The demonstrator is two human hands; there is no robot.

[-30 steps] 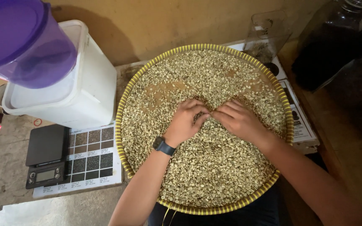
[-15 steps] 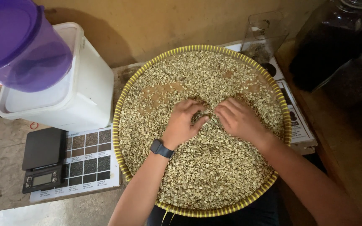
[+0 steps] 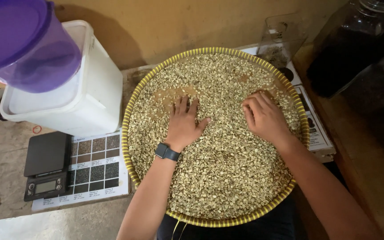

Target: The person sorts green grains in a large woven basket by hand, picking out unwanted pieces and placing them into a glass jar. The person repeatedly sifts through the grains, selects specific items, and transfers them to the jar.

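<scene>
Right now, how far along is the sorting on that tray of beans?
Done so far: nothing visibly set aside; no separate pile of picked beans shows. In hand: the left hand lies flat and the right hand is cupped on the pale beans, with a bare patch of the woven tray showing above the left hand's fingers. Left: beans cover nearly the whole tray, so most looks unsorted.

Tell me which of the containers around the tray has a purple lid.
The translucent purple pitcher at top left, resting in the white tub. The dark jars at right and the clear container show no purple.
</scene>
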